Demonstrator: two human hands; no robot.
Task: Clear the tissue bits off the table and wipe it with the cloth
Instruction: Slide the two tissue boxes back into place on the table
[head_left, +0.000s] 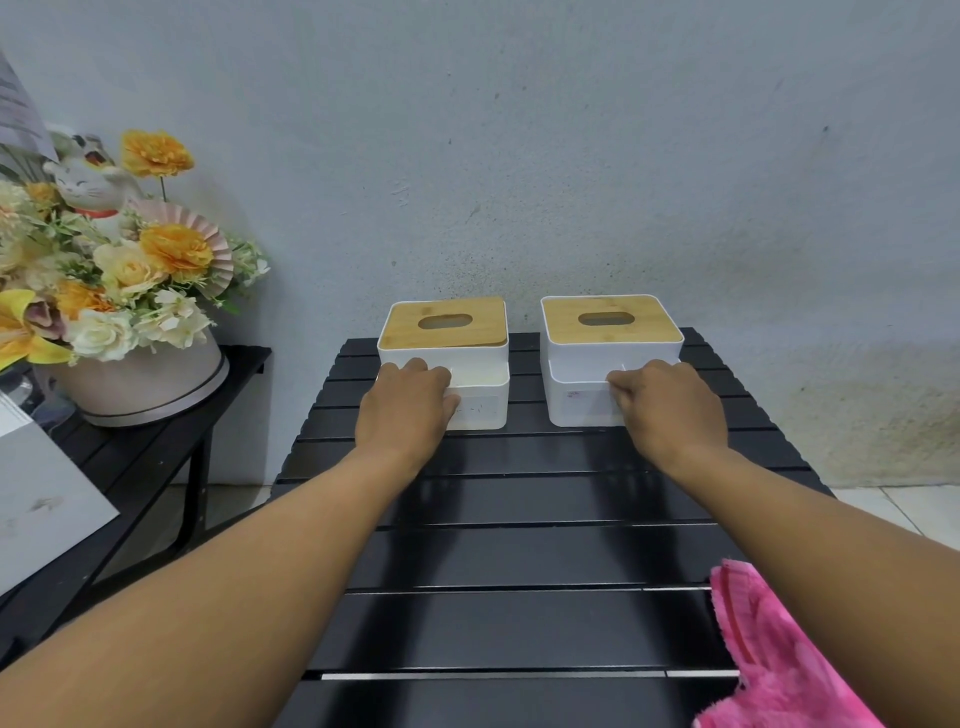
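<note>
Since the pink cloth (779, 660) lies nearest me, bunched at the near right edge of the black slatted table (519, 561) and partly hidden by my right forearm, I judge it first. It looks like plush microfibre: soft, light, and limp enough to droop over the edge. I would take a loose fistful from its middle rather than a corner, so it sits wadded under my palm for wiping. The gaps between the slats may snag its pile. Neither hand touches it now.

Further out the slats are dark and glossy, and I see no tissue bits on them. Whether any sit in the boxes' front trays I cannot tell.

Beyond that, my left hand (405, 410) grips the left tissue box (441, 325), fingers curled down over the rim of its low front tray and thumb pressed on the front face. My right hand (670, 410) holds the right tissue box (613, 322) much the same way, fingers hooked together over the tray rim, thumb hidden.

Both boxes are white plastic with bamboo lids, stiff, smooth-sided and probably light. They stand side by side but apart at the far end, near the wall. The tray rim gives a fair hold, though lifting there may tip a box forward.

Far left, a flower arrangement (130, 270) with a beckoning-cat figurine (88, 182) stands on a separate side table (156, 457).
</note>
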